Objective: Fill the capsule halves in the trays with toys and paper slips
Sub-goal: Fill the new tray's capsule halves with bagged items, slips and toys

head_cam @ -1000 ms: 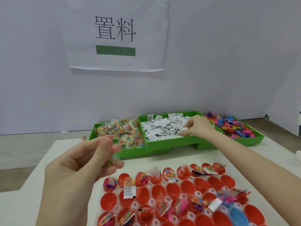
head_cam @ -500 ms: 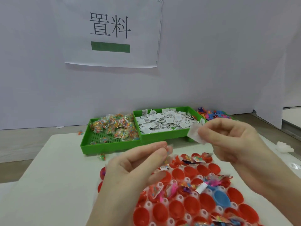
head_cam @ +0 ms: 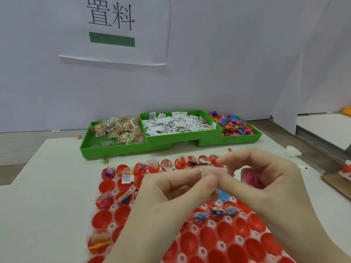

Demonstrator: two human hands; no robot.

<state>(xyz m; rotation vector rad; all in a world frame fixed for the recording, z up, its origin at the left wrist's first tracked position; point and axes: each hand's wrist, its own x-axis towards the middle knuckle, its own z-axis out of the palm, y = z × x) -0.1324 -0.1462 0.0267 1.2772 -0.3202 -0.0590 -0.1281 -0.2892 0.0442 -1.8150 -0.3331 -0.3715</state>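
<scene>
A white tray of red capsule halves lies in front of me; several halves hold toys and slips, others are bare. My left hand and right hand meet above the tray and together pinch a small whitish paper slip between their fingertips. A pink toy shows inside my right palm. Behind stand green bins: bagged toys on the left, paper slips in the middle, loose coloured toys on the right.
The white table ends at the left and far edges. A crumpled white scrap lies at the right, with a brown board beyond it. A printed sign hangs on the back wall.
My right hand has carried a slip from the middle bin back over the capsule tray. My left hand has moved right to meet it, and both now pinch the slip.
</scene>
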